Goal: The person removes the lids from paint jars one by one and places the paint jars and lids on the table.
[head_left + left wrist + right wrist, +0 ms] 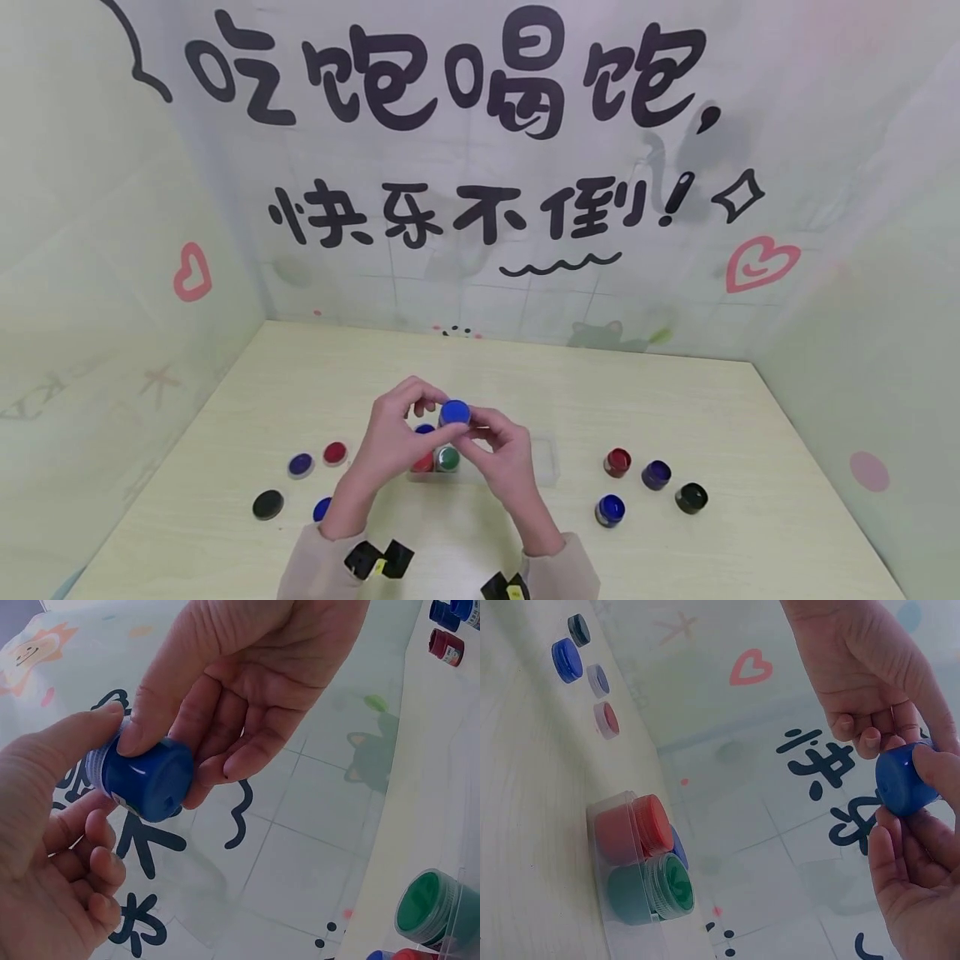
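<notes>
Above the table, both hands hold a small blue paint jar (455,412) between them. The left hand (401,433) pinches its clear ribbed lid end between thumb and fingers, as the left wrist view shows. My right hand (498,454) grips the blue body, its thumb pressed against the side. In the right wrist view the jar's rounded base (901,780) points away from the palm. Below the hands lies a clear plastic box (545,462) with a green paint jar (447,459), a red paint jar (422,463) and a blue one (425,429), partly hidden by the left hand.
On the right stand uncapped jars: red (618,462), purple (656,475), blue (610,510) and black (691,498). Loose lids lie at left: red (335,452), purple (301,465), black (267,504) and blue (322,508), the last partly behind the left forearm. Printed sheets enclose the table (525,379).
</notes>
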Motion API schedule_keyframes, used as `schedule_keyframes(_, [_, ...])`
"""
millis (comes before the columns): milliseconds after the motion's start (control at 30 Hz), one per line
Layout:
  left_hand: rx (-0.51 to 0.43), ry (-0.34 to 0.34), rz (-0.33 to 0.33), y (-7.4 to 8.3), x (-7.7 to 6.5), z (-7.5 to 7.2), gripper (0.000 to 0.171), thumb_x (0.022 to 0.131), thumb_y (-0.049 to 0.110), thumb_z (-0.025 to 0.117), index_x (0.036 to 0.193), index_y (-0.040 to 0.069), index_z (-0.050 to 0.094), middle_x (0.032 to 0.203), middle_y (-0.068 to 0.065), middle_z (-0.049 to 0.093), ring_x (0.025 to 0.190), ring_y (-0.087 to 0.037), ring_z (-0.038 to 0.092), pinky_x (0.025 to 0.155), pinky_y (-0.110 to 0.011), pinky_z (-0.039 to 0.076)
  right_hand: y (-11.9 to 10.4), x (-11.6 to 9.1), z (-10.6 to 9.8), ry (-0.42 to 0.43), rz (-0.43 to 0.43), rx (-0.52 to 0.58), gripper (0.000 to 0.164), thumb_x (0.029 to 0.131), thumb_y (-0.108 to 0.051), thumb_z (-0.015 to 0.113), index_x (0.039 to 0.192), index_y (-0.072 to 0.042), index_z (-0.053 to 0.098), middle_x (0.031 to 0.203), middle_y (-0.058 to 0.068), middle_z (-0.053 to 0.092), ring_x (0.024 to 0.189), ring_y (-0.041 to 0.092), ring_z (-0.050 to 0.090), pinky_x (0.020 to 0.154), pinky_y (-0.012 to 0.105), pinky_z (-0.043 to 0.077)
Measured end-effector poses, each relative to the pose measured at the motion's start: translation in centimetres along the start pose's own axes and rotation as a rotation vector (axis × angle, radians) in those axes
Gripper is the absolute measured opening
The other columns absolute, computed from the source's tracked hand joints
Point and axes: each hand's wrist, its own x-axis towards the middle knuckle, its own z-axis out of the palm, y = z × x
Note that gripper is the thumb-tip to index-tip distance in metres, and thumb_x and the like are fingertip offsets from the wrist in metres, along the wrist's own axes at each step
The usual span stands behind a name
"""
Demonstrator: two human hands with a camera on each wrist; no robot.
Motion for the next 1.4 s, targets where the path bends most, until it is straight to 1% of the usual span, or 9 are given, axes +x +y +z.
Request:
schedule_keyframes(133, [0.052,0.008,0.009,0.4,0.0,0.1,0.031,0.071,0.017,0.083,0.092,0.01,0.061,0.082,0.0,0.054,0.076,-0.012,0.044,0.065,-0.026,0.037,-0.1,0.0,0.1,0.025,-0.044,-0.023,0.027,0.078,0.01,0.068,0.104,0.012,0.063,0.098,0.026,0.064,0.088,0.008,0.062,0.076,0.029,0.052])
schedule_keyframes(300, [0.017,-0.086,0.046,0.4,-0.1,-0.6,0.033,0.078,0.01,0.075,0.109,0.007,0.066,0.089,0.005,0.055,0.083,-0.012,0.047,0.069,-0.027,0.039,-0.3,0.0,0.0,0.027,-0.041,-0.016,0.028,0.079,0.01,0.068,0.106,0.01,0.062,0.099,0.026,0.064,0.091,0.01,0.062,0.078,0.031,0.052])
schedule_keyframes(367, [-0.006,-0.105,0.052,0.3,-0.1,-0.7,0.031,0.079,0.007,0.074,0.109,0.006,0.067,0.09,0.004,0.057,0.085,-0.012,0.048,0.07,-0.028,0.039,-0.4,0.0,0.0,0.023,-0.027,-0.011,0.028,0.079,0.009,0.068,0.106,0.009,0.062,0.101,0.025,0.064,0.092,0.011,0.062,0.079,0.032,0.052])
schedule_keyframes(600, [0.078,-0.058,-0.007,0.6,-0.1,-0.5,0.027,0.074,0.017,0.081,0.094,0.012,0.063,0.085,0.008,0.053,0.08,-0.012,0.044,0.068,-0.028,0.038,-0.5,0.0,0.0,0.036,0.026,-0.008,0.029,0.078,0.008,0.069,0.106,0.01,0.063,0.101,0.025,0.063,0.092,0.01,0.061,0.079,0.033,0.052])
schedule_keyframes(833, [0.03,-0.093,0.08,0.3,-0.1,-0.9,0.035,0.076,0.008,0.077,0.109,0.005,0.067,0.092,0.004,0.056,0.087,-0.013,0.048,0.071,-0.028,0.039,-0.5,0.0,-0.1,0.026,0.022,-0.013,0.031,0.078,0.008,0.069,0.108,0.009,0.062,0.103,0.024,0.063,0.094,0.01,0.06,0.08,0.033,0.051])
schedule_keyframes(1033, [0.085,-0.055,0.033,0.4,0.0,-0.5,0.026,0.072,0.015,0.082,0.09,0.011,0.065,0.087,0.006,0.056,0.083,-0.017,0.048,0.07,-0.029,0.039,-0.4,-0.1,-0.1,0.028,0.025,-0.016,0.03,0.078,0.008,0.07,0.107,0.009,0.062,0.103,0.024,0.063,0.093,0.01,0.06,0.08,0.032,0.052])
schedule_keyframes(1133, [0.128,-0.043,0.034,0.4,-0.1,-0.4,0.032,0.07,0.02,0.083,0.093,0.01,0.063,0.086,0.006,0.054,0.081,-0.015,0.045,0.069,-0.029,0.038,-0.4,-0.1,-0.1,0.027,0.022,-0.01,0.03,0.078,0.008,0.07,0.107,0.01,0.062,0.103,0.025,0.063,0.093,0.01,0.06,0.079,0.033,0.052])
schedule_keyframes(1300, [0.065,-0.086,0.077,0.1,-0.1,-0.7,0.039,0.073,0.013,0.079,0.11,0.006,0.067,0.093,0.003,0.055,0.088,-0.014,0.048,0.072,-0.031,0.04,-0.3,-0.2,-0.2,0.026,0.01,-0.025,0.031,0.078,0.008,0.07,0.108,0.008,0.062,0.103,0.024,0.063,0.094,0.01,0.06,0.08,0.032,0.051])
schedule_keyframes(1400, [0.037,-0.091,0.062,0.0,-0.1,-0.6,0.03,0.074,0.011,0.079,0.102,0.008,0.069,0.093,0.004,0.057,0.09,-0.016,0.049,0.073,-0.032,0.04,-0.3,-0.2,-0.2,0.027,0.014,-0.028,0.031,0.078,0.008,0.07,0.108,0.008,0.063,0.103,0.024,0.064,0.093,0.01,0.06,0.08,0.032,0.052])
